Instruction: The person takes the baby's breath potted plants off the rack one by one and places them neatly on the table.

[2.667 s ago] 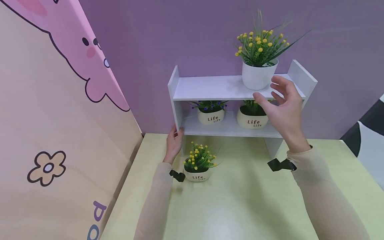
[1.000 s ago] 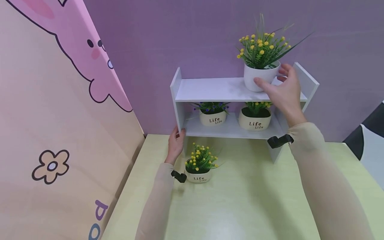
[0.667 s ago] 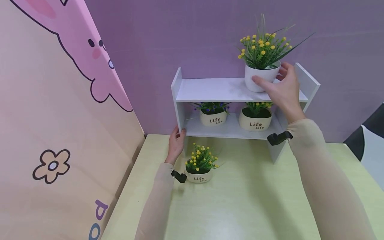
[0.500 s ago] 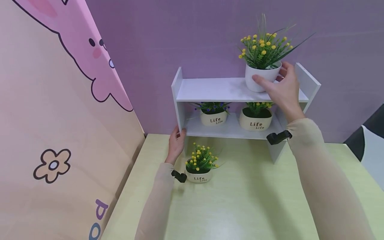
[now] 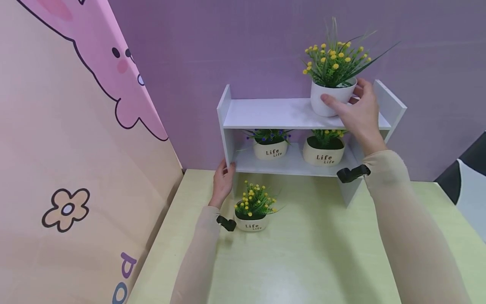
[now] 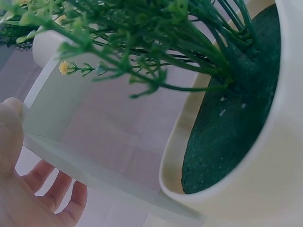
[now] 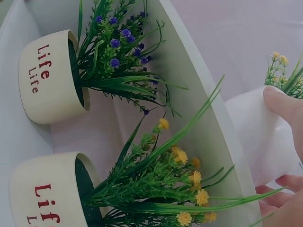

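Note:
My right hand (image 5: 362, 118) grips a round white flowerpot (image 5: 322, 100) of yellow artificial flowers on the top board of a white two-tier shelf (image 5: 262, 113). The thumb lies across the pot's front, and the other fingers reach round its right side, partly hidden. In the right wrist view the thumb (image 7: 279, 101) presses on the white pot. At the shelf's lower left, my left hand (image 5: 222, 185) holds the side panel. The left wrist view has the thumb (image 6: 10, 137) on one face of that panel and the fingers (image 6: 59, 187) behind it.
On the lower board stand two cream "Life" pots, one with blue flowers (image 5: 270, 150) and one with yellow (image 5: 324, 155). Another cream pot with yellow flowers (image 5: 251, 223) is on the table (image 5: 288, 261) by my left wrist. A purple wall (image 5: 190, 84) rises behind.
My right hand was spread just beside the white pot; it has moved up against it and now grips it. The left hand stays on the shelf panel. The pot keeps its place.

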### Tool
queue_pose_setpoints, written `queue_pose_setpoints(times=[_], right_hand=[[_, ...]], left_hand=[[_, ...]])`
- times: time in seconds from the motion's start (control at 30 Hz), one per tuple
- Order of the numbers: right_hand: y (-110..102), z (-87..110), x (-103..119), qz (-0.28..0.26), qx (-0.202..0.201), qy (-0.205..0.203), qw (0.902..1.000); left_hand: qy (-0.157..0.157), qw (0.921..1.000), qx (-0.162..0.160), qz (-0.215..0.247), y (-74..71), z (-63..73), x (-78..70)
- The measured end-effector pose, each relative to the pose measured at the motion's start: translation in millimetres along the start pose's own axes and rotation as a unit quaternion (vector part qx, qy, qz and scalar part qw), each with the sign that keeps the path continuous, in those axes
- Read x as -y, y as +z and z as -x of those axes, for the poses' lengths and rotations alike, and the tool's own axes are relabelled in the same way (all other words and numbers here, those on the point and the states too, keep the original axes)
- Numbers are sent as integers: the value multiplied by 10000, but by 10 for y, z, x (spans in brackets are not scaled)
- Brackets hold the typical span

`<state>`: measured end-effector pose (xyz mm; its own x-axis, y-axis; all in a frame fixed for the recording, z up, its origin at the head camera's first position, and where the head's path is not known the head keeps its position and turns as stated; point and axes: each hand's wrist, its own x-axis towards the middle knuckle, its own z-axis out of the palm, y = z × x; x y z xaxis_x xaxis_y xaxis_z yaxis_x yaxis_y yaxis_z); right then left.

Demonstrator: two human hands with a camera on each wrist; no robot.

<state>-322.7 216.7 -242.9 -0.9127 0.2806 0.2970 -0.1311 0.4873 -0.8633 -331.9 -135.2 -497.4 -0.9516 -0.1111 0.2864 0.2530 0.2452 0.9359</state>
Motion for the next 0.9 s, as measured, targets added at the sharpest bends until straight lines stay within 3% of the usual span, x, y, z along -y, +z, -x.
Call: queue_pose_setpoints(times=[0.53,0.9], right_hand=[[-32,28,-12,-353,-128,-162,9992],[-24,94,-3,-309,-143,-274,9990]], left_hand=[[43,9999,116,48,26,25,10],[27,9999,88,44,16,40,-9]])
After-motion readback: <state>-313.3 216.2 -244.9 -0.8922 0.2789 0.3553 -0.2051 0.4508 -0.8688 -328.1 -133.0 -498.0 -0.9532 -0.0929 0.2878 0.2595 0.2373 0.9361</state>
